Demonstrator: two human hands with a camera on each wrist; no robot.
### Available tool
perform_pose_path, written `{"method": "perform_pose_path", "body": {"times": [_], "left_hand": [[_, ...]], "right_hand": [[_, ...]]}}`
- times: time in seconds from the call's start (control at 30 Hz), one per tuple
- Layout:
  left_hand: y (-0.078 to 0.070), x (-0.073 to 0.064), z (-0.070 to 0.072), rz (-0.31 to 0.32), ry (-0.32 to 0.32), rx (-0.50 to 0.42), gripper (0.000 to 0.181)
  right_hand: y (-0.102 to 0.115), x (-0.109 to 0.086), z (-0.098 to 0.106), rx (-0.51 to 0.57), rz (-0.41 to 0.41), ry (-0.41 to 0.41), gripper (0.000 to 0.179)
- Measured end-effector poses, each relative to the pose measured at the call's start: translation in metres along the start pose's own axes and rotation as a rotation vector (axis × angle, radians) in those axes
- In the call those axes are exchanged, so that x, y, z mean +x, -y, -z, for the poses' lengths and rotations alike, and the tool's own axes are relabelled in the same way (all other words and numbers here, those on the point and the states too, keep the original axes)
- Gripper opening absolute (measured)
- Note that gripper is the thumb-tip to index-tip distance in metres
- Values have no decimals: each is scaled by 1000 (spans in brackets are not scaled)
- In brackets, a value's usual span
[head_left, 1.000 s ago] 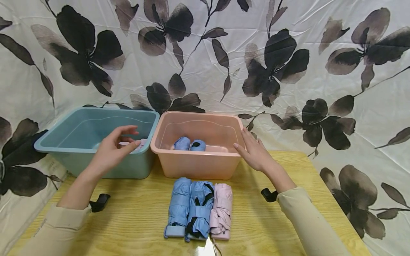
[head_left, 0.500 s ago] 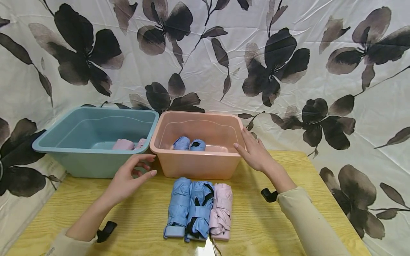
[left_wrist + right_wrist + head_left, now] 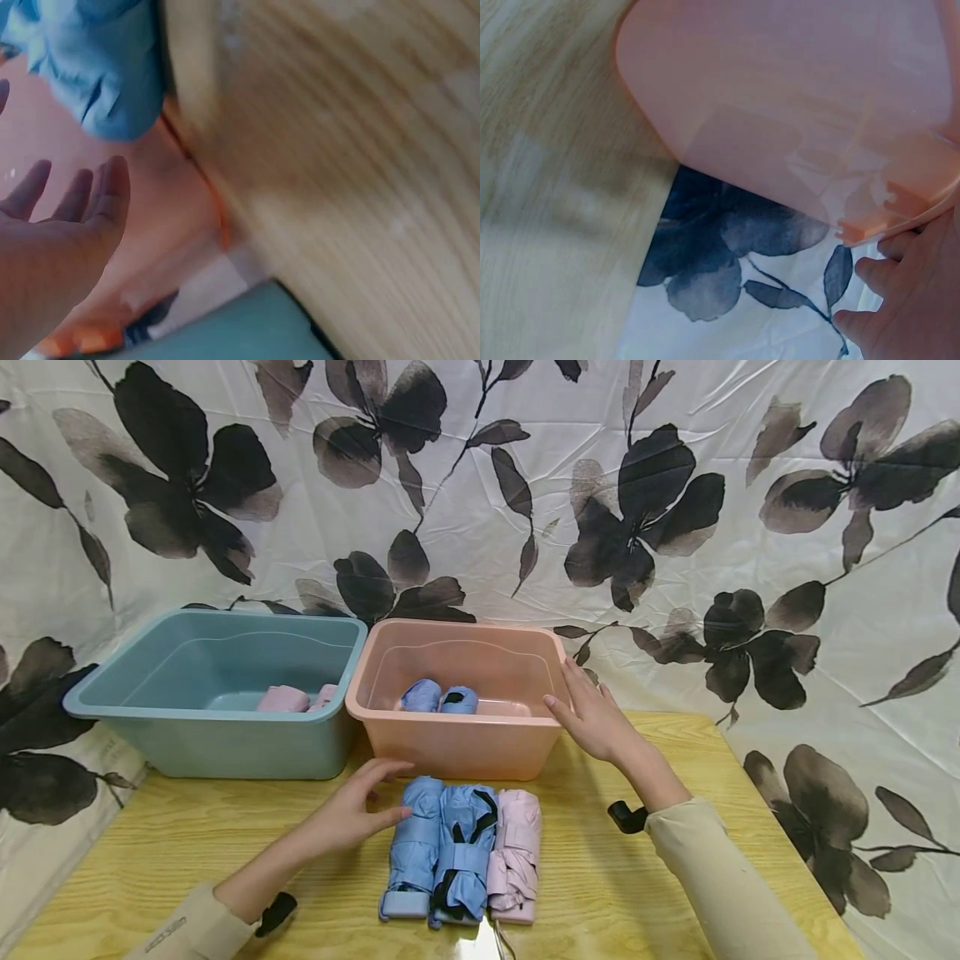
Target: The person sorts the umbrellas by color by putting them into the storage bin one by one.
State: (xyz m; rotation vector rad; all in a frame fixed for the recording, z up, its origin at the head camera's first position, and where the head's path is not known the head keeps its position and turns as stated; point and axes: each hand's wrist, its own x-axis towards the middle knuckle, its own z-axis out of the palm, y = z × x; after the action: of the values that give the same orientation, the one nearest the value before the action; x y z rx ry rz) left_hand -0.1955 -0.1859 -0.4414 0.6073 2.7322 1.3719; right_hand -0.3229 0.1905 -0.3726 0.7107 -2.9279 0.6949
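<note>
Three folded umbrellas lie side by side on the wooden table: a blue umbrella (image 3: 415,852) at left, a second blue umbrella (image 3: 461,856) with black straps in the middle, and a pink umbrella (image 3: 516,852) at right. My left hand (image 3: 352,810) reaches over the upper end of the left blue umbrella, thumb and fingers spread apart. In the left wrist view, a gap shows between those fingers and the blue umbrella (image 3: 112,82). My right hand (image 3: 597,718) rests on the right rim of the pink bin (image 3: 457,747), its fingers extended along the outside.
A teal bin (image 3: 240,743) stands left of the pink one, with pink rolled bundles (image 3: 283,698) inside. Two blue rolled bundles (image 3: 422,695) lie in the pink bin. Behind both bins hangs a floral cloth (image 3: 480,527). Bare table (image 3: 622,893) extends right of the umbrellas.
My left hand has moved from above the teal bin down and right to the left blue umbrella. My right hand has stayed at the pink bin's rim.
</note>
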Motion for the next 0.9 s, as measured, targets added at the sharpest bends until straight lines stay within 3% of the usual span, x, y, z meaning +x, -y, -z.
{"method": "perform_pose_path", "body": {"times": [0.23, 0.6, 0.73, 0.9], "left_hand": [[2, 5, -16, 63, 128, 84, 83], [5, 20, -23, 99, 233, 115, 104], [6, 22, -22, 72, 234, 100, 105], [11, 23, -26, 62, 189, 68, 103]], "right_hand": [[1, 0, -1, 0, 1, -1, 82], [2, -1, 0, -2, 6, -10, 82], [2, -1, -1, -6, 4, -7, 82], [2, -1, -3, -4, 2, -7, 82]]}}
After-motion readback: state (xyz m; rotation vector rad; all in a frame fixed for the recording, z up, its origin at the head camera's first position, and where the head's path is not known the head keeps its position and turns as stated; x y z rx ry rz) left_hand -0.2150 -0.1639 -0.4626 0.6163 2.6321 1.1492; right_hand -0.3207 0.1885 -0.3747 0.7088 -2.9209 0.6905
